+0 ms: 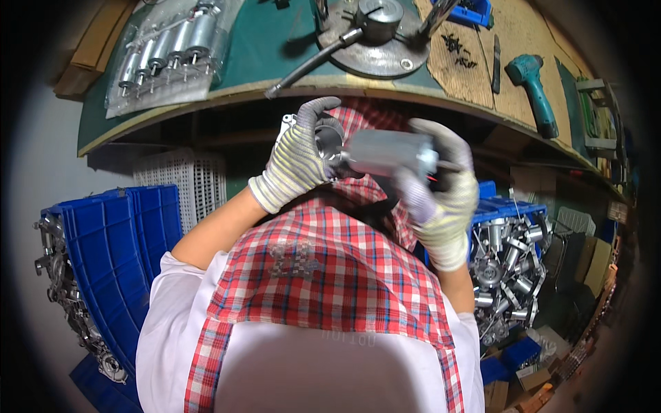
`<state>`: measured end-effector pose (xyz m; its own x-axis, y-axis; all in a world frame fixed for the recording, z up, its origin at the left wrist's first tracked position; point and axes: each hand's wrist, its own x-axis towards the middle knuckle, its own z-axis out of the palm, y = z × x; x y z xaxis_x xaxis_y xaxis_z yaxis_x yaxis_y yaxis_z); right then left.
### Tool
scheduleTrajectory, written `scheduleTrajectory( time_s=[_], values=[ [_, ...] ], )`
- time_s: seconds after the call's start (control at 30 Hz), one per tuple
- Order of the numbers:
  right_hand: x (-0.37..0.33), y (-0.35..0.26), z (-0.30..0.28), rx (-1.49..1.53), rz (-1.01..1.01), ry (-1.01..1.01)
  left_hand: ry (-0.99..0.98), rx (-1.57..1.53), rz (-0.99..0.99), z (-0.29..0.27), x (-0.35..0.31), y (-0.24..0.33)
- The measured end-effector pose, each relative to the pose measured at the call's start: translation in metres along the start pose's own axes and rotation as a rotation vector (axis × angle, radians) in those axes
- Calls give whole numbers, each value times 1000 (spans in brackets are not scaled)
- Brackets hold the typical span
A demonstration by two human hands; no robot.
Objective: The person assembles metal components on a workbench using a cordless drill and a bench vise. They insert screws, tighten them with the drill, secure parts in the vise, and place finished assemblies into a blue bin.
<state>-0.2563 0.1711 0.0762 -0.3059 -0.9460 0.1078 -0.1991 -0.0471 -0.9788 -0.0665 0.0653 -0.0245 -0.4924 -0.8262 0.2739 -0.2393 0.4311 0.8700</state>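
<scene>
My left hand (292, 165), in a striped knit glove with grey fingertips, is closed around a metal housing (329, 141) with a round opening. Most of this part is hidden by the fingers. In my gloved right hand (446, 203) is a silver cylindrical motor (385, 151), gripped at its right end and lying nearly level. Motion blurs the motor and the right fingers. The motor's left end is close to the housing's opening; whether they touch I cannot tell. Both parts are held above my lap, in front of the workbench edge.
On the green-topped workbench (255, 72) stands a round-based fixture (372, 58) with a long lever reaching toward me. Several motors (169, 48) lie in a clear tray. A teal power driver (533, 93) and small black screws (458, 51) lie rightward. Blue crates (103, 241) flank me; metal assemblies (506, 268) fill the right one.
</scene>
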Motion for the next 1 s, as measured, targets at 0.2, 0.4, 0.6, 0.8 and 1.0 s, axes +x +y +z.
scheduleTrajectory(
  time_s=[0.2, 0.4, 0.6, 0.8, 1.0],
  values=[
    [11, 34, 35, -453, -251, -223, -130, 43, -85, 0, -20, -4],
    [-1, 62, 54, -369, -116, -344, -464, -262, -202, -35, -14, -13],
    [-10, 88, 60, -298, -136, -373, -479, -322, -302, -45, -9, -18],
    [13, 81, 73, -719, -222, -503, -434, -411, -251, -39, -12, -28],
    [26, 88, 85, -416, -29, -159, 164, -311, -63, -45, -18, -13]
  ],
)
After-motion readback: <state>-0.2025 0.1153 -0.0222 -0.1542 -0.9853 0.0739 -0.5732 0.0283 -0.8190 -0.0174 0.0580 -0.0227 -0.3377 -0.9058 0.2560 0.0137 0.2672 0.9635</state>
